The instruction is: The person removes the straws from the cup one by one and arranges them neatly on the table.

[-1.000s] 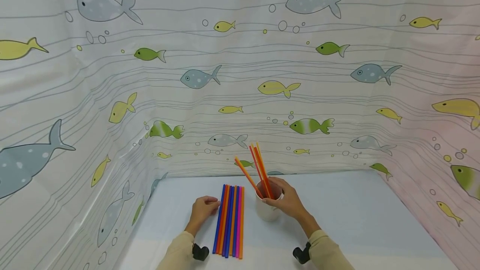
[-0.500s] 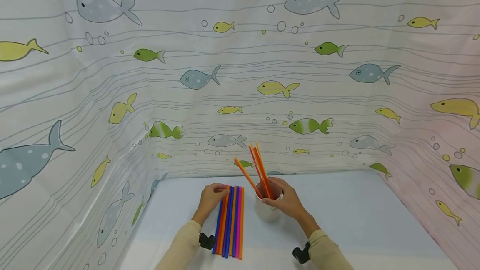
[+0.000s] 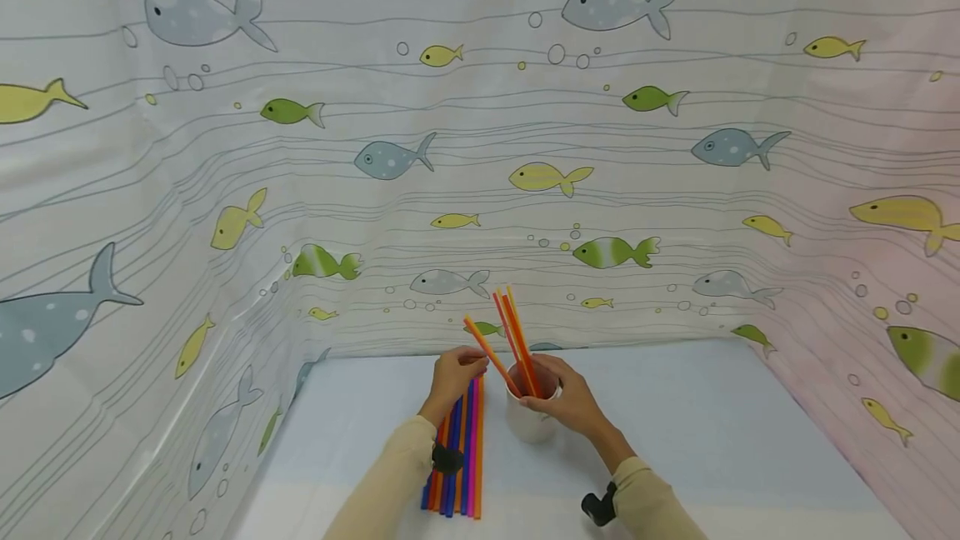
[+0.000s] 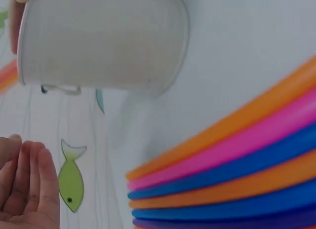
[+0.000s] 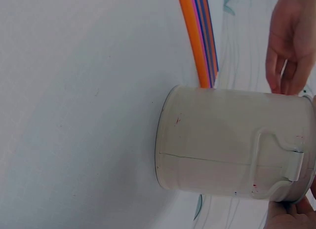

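Note:
A small off-white pail (image 3: 528,425) with a wire side handle stands upright on the table. My right hand (image 3: 567,400) grips it at the rim, thumb in front and fingers behind. Several orange, red and yellow straws (image 3: 521,346) lean inside it. Left of the pail lies a row of blue, orange, pink and red straws (image 3: 472,448), side by side. My left hand (image 3: 453,377) hovers over the far end of this row, close to the pail's left side. In the left wrist view its fingers (image 4: 47,184) are loosely extended, with nothing between them and the thumb.
A white table (image 3: 720,432) extends to both sides. Behind and beside it hangs a fish-patterned curtain (image 3: 630,182). Black wrist cameras sit on both forearms; the left one (image 3: 447,458) is above the straw row and hides part of it.
My left hand has moved rightward and away from me, from the left edge of the straw row across its far end toward the pail. The right hand keeps its grip on the pail.

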### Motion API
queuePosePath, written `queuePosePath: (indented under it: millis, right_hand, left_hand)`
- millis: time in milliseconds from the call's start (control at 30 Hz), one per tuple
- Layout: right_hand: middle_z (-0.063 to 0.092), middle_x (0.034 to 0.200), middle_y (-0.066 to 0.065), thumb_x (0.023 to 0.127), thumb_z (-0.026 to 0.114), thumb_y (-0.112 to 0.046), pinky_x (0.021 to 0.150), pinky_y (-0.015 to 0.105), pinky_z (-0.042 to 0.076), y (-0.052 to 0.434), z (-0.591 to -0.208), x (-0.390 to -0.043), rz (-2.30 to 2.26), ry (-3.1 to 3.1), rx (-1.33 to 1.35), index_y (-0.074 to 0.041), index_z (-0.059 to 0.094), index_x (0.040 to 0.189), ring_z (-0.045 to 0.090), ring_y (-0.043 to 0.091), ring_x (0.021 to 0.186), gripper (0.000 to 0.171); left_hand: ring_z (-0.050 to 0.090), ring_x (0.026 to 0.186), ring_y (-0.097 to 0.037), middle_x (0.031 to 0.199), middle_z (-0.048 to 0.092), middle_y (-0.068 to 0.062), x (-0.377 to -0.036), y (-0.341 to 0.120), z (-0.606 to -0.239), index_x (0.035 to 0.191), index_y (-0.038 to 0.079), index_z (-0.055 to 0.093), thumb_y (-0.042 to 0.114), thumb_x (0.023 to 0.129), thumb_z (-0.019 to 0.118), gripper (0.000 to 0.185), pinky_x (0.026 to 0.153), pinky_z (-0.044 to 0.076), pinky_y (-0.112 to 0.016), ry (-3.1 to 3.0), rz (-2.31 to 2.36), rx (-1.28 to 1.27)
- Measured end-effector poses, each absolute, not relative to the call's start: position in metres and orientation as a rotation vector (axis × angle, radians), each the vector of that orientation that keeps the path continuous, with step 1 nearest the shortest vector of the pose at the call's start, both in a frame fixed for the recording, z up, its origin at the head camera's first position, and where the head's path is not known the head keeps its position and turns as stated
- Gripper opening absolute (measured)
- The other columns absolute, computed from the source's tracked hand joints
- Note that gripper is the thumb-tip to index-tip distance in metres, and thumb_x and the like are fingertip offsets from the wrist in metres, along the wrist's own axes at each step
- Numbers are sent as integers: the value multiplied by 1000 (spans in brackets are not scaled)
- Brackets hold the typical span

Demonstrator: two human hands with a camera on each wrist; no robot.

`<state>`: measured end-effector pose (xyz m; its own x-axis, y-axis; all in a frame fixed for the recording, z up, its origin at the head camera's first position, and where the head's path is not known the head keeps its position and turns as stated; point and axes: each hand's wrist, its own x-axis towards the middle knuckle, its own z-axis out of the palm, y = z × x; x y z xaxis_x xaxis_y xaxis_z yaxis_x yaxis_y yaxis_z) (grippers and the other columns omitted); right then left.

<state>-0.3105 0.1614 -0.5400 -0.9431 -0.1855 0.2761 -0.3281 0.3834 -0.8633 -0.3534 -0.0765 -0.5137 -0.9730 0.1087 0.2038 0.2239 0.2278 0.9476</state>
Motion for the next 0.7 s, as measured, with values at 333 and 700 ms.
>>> queuePosePath:
  millis: [333, 700]
  right_hand:
    - [51, 138, -8, 73, 86, -38, 106, 54, 38, 163, -537, -312, 1592, -2490, 496, -26, 54, 139, 45, 21, 131, 75]
    - [51, 139, -7, 73, 86, -40, 105, 54, 39, 162, -539, -310, 1596, -2479, 503, -24, 54, 139, 46, 23, 130, 75]
  left_hand:
    - [69, 83, -16, 92, 73, -10, -361, -51, -502, 100, 0, 73, 14, 84, 78, 22, 74, 57, -29, -2338, -1897, -334]
    - [70, 84, -17, 91, 74, -4, -360, -36, -498, 100, 7, 75, 22, 85, 78, 22, 78, 56, -33, -2437, -1802, -321]
